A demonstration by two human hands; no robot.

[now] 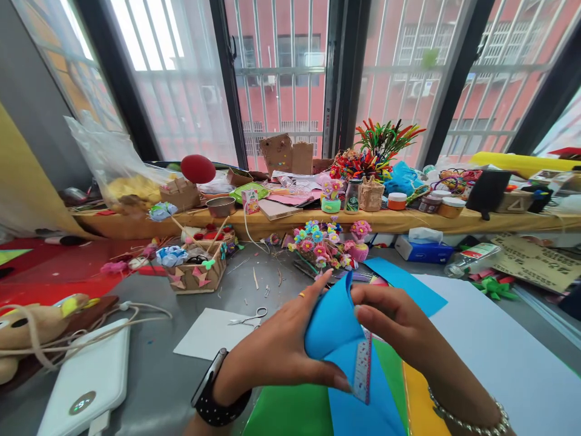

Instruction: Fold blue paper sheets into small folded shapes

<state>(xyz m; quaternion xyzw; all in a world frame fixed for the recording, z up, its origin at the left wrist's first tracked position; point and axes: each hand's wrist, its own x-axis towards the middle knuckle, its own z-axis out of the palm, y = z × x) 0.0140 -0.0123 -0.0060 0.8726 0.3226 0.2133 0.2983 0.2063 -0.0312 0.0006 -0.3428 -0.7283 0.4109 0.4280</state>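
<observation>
A sheet of blue paper is curled over into a rounded fold between my hands. My left hand grips it from the left, fingers behind and thumb along the lower edge. My right hand pinches its upper right edge between thumb and fingers. Close to my left thumb tip is a short patterned ruler; whether I hold it too I cannot tell. Below lie more blue paper, a green sheet and a yellow-orange sheet. Small scissors rest on a white card to the left.
A white power bank with a cable lies at left. Behind stand a cardboard box of craft pieces and crocheted flowers. On the right are a large white sheet, a tissue box and a plastic bottle.
</observation>
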